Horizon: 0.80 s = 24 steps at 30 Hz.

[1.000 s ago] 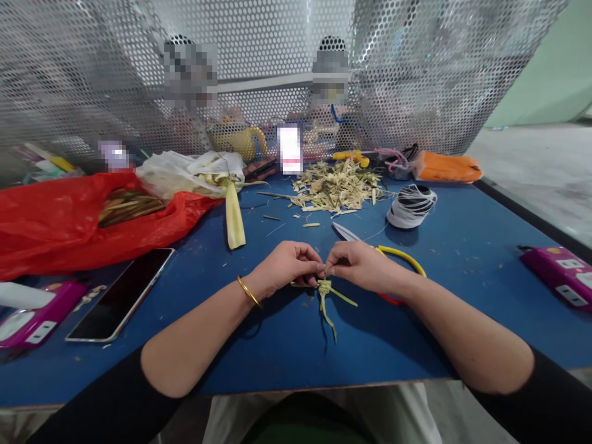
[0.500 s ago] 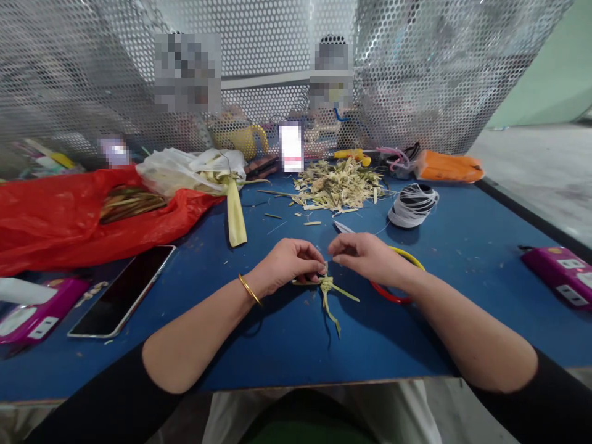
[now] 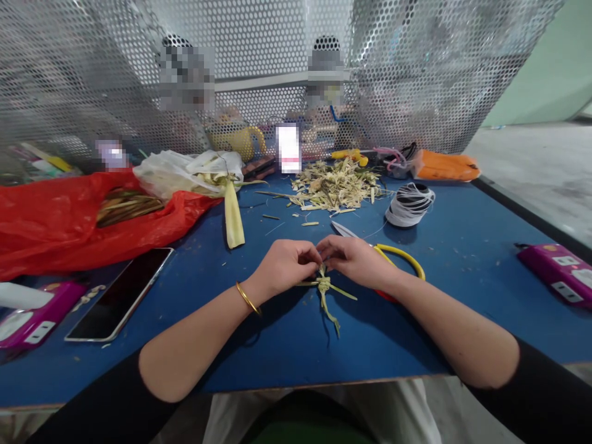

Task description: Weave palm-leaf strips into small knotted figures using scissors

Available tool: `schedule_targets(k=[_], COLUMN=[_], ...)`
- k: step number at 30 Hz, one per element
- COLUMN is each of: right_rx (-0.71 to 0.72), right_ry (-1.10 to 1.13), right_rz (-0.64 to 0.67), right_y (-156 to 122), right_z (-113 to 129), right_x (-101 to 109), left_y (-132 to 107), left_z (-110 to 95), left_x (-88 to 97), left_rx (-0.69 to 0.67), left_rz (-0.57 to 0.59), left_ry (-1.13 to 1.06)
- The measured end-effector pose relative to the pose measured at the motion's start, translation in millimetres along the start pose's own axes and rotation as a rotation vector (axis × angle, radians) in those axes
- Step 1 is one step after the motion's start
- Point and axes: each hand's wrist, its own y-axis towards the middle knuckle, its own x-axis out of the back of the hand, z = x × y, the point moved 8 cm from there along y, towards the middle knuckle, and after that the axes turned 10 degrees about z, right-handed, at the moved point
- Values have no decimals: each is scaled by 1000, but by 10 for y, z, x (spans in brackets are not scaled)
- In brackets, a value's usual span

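Note:
My left hand and my right hand meet over the middle of the blue table, fingertips together. Both pinch a small woven knot of green leaf strips, whose loose ends trail toward me. A gold bangle sits on my left wrist. Scissors with yellow and red handles lie just behind my right hand, partly hidden by it.
A red plastic bag with leaves and a white bag lie at left. A phone and pink cases rest near the edges. Leaf scraps, a thread spool and a perforated metal screen stand behind.
My right hand had drawn slightly away from the left and lifted; now it has come back so the fingertips touch again over the knot. The left hand has barely moved.

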Motion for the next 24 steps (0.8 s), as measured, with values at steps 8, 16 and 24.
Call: schedule_targets(k=[8,16,24], right_rx=[-31,-19,-44], right_ry=[64,84,-33], right_rz=[-62,-35,-75], right_y=[14,34,58], right_z=[-81,-80,-116], right_x=[29,28,40], left_y=[-85,-115,-93], left_z=[-306,-357,-324], left_x=[-81,-104,-50], left_rx=[-310,-451,-429], left_rz=[-97,-157,-156], left_ry=[646,786,741])
